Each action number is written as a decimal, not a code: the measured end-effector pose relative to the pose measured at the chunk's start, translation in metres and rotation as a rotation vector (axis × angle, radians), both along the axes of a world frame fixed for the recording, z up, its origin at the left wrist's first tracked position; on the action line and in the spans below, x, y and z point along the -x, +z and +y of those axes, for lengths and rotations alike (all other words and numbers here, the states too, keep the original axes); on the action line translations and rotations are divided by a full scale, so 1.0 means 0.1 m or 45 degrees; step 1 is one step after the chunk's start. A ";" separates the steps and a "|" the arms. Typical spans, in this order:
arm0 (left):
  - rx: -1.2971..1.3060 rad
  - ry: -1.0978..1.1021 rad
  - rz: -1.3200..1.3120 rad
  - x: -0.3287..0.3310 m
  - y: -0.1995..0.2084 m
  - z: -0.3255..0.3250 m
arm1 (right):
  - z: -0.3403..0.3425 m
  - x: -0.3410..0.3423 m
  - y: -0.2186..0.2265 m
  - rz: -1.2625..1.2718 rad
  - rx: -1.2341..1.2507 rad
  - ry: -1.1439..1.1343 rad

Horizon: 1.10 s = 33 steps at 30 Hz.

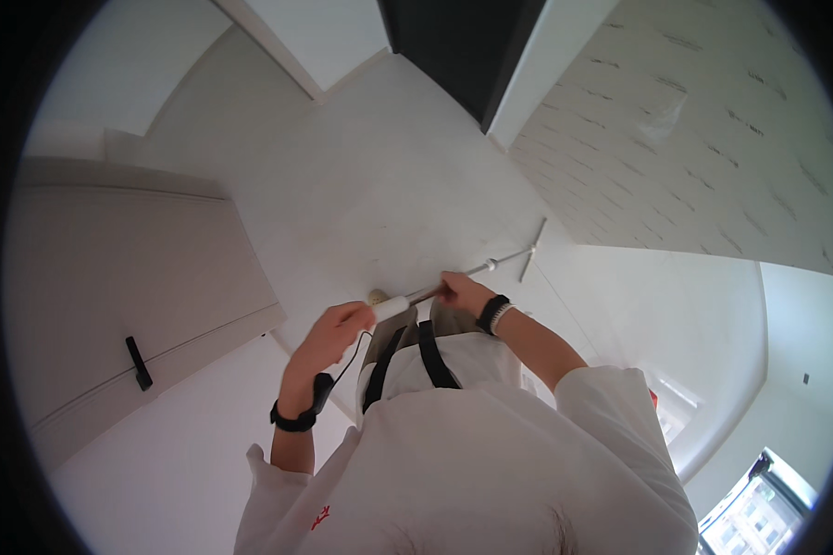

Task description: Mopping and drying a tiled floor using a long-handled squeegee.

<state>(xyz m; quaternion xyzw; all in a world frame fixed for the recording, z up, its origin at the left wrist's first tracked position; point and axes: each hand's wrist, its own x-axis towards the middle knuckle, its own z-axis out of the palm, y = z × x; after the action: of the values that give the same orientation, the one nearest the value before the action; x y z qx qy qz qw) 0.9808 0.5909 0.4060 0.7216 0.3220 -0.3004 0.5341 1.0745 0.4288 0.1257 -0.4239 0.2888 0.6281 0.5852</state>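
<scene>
A long thin pole [501, 261] slants across the front of my body, with a white cylindrical grip [392, 309] at its near left end and a thin crossbar [533, 251] forming a T at its far right end. It resembles a mop frame, but I cannot make out its exact kind. My right hand [463, 292] is closed round the shaft past the white grip. At the grip's left end my left hand [338, 331] is curled, its fingers somewhat blurred. A white collar [491, 265] sits on the shaft beyond my right hand.
Pale floor [379, 176] spreads ahead. To the left is a beige door [130, 268] with a black handle [139, 363]; a dark doorway [463, 55] stands at the far side. Patterned sheeting [694, 139] lies at the upper right, and a window [759, 509] at the lower right.
</scene>
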 end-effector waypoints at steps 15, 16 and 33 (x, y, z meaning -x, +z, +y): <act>0.240 0.349 -0.192 1.49 0.14 1.00 | 1.38 0.83 0.44 -0.220 0.006 0.379; 0.229 0.374 -0.201 1.53 0.12 1.02 | 1.34 0.84 0.50 -0.379 0.072 0.500; 0.112 0.558 -0.223 1.69 0.13 1.02 | -0.23 -1.52 1.54 -2.202 1.395 1.637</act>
<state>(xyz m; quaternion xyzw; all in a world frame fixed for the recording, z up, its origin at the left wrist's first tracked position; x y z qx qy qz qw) 0.8121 0.6926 0.4190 0.6339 0.4100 -0.1273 0.6433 1.2269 0.4055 0.2799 -0.9620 -0.2336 0.1076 -0.0916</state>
